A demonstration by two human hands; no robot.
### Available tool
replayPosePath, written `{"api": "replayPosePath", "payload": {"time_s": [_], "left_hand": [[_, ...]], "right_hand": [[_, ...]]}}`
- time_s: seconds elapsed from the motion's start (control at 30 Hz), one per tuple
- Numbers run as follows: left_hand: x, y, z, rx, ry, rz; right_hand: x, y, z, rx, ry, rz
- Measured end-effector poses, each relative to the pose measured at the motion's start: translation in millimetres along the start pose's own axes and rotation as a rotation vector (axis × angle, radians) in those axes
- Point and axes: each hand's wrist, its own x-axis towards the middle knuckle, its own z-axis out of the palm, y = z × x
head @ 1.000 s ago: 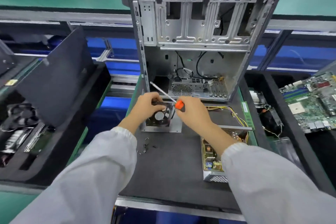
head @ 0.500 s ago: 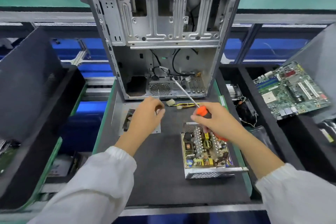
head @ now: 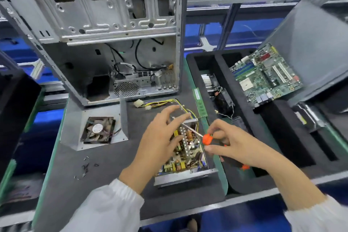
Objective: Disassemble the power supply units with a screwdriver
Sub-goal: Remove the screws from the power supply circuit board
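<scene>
The power supply unit point(head: 185, 158), its cover off and circuit board exposed, is lying on the dark mat point(head: 105, 181) near the front edge, just right of centre. The left hand point(head: 160, 141) is hovering over it with fingers spread and holding nothing, hiding the board's left part. The right hand point(head: 231, 144) is pinching the orange-handled screwdriver point(head: 207, 138), whose shaft is angling toward the unit; its tip is lost behind the left fingers, and motion blur is softening both hands. Since half a second ago the left hand has crossed from the fan plate point(head: 98, 130) to the unit, and the view has swung right. One empty computer case point(head: 105, 30) is standing behind, its top cut off. One motherboard point(head: 265, 75) is leaning in the right bin. Several loose screws point(head: 85, 167) are lying scattered; their count is unclear.
</scene>
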Motion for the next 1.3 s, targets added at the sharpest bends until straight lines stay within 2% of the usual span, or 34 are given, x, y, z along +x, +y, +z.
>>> {"api": "replayPosePath", "payload": {"time_s": [0.1,0.2,0.27,0.4,0.5,0.57,0.7,0.97,1.07,1.17,1.3], "left_hand": [[13,-1,3,0.117,-0.022,0.095],[20,-5,7,0.173,-0.047,0.117],[20,-8,6,0.111,-0.055,0.047],[13,-14,5,0.032,-0.010,-0.083],[9,-13,6,-0.092,0.009,-0.188],[8,-9,11,-0.198,0.001,-0.267],[11,-4,14,-0.335,-0.057,-0.352],[-5,-2,-2,-0.553,-0.158,-0.425],[-14,1,-4,-0.571,-0.198,-0.382],[-19,4,-2,-0.539,-0.223,-0.327],[-17,5,5,-0.565,-0.222,-0.378]], "right_hand": [[9,0,-12,-0.008,0.049,-0.045],[18,4,-22,0.010,-0.008,-0.057],[23,8,-27,0.107,-0.057,-0.054],[26,19,-38,0.493,-0.061,-0.156],[31,19,-37,0.699,0.033,-0.247],[38,13,-31,0.747,0.122,-0.292],[51,-13,-24,0.618,0.230,-0.380],[42,-59,-22,0.237,0.195,-0.540],[34,-57,-17,0.107,0.170,-0.607],[25,-45,-8,0.068,0.154,-0.596],[20,-27,5,0.018,0.131,-0.583]]}}
